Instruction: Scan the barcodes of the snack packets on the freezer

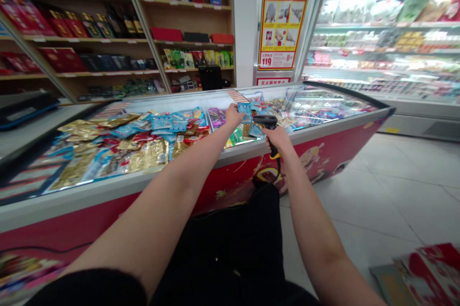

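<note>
My left hand (233, 116) is closed on a small blue packet (245, 111), held up over the open chest freezer (251, 145). My right hand (276, 138) grips the handle of a black barcode scanner (265, 122), whose head points at the blue packet a short way to its left. A black cord hangs from the scanner down the freezer's red front. Under both hands lie several blue, green and purple ice cream packets inside the freezer.
Gold and blue packets (118, 145) fill the freezer's left part. Wooden shelves (108, 42) with boxes stand behind. A refrigerated display (388, 32) runs along the right. A red poster (283, 13) hangs between them. Red cartons (431, 272) lie on the tiled floor (395, 191).
</note>
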{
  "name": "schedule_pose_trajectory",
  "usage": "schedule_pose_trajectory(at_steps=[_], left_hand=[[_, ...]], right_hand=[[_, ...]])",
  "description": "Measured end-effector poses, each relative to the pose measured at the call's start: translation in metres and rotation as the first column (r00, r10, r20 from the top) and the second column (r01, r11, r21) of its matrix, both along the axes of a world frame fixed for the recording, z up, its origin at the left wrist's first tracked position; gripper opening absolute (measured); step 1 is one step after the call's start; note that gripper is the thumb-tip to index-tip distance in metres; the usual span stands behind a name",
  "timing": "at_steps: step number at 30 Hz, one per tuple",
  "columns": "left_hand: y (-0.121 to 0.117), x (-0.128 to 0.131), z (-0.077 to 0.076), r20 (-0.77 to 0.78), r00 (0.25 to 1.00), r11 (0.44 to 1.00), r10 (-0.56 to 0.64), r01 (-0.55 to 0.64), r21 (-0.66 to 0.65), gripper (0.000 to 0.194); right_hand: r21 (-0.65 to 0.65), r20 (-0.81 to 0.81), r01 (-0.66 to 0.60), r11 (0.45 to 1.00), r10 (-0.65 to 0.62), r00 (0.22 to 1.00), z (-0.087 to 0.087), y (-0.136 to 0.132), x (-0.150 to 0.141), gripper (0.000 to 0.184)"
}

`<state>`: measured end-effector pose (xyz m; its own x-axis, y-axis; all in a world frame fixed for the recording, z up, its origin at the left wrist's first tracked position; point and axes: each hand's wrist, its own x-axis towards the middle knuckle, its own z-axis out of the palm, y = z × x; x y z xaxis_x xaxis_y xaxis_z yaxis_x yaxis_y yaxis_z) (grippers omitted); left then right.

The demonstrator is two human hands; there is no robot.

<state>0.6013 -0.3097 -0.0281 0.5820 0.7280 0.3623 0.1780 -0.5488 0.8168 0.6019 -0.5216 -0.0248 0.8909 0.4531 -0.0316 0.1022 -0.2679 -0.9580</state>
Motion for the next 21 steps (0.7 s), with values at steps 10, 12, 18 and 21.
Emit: schedule_pose_trajectory(at_steps=[10, 12, 18, 21], left_hand=[[0.016, -0.038, 0.006, 0.003, 0.998, 0.996, 0.066, -0.066, -0.067, 0.033], [0.027, -0.051, 0.010, -0.015, 0.996, 0.994, 0.085, -0.086, -0.073, 0.036], [0.073, -0.105, 0.020, -0.078, 0.976, 0.979, 0.204, -0.205, -0.001, 0.051], [0.100, -0.137, 0.025, -0.089, 0.956, 0.960, 0.281, -0.279, 0.024, 0.058]], right_hand=[[-0.016, 0.041, -0.073, 0.997, 0.073, 0.996, 0.001, 0.034, -0.016, 0.031], [-0.006, 0.058, -0.104, 0.995, 0.104, 0.993, 0.000, 0.044, -0.025, 0.028], [0.012, 0.078, -0.174, 0.985, 0.172, 0.982, 0.006, 0.073, -0.057, 0.021], [-0.004, 0.081, -0.192, 0.981, 0.191, 0.978, 0.012, 0.086, -0.071, 0.023]])
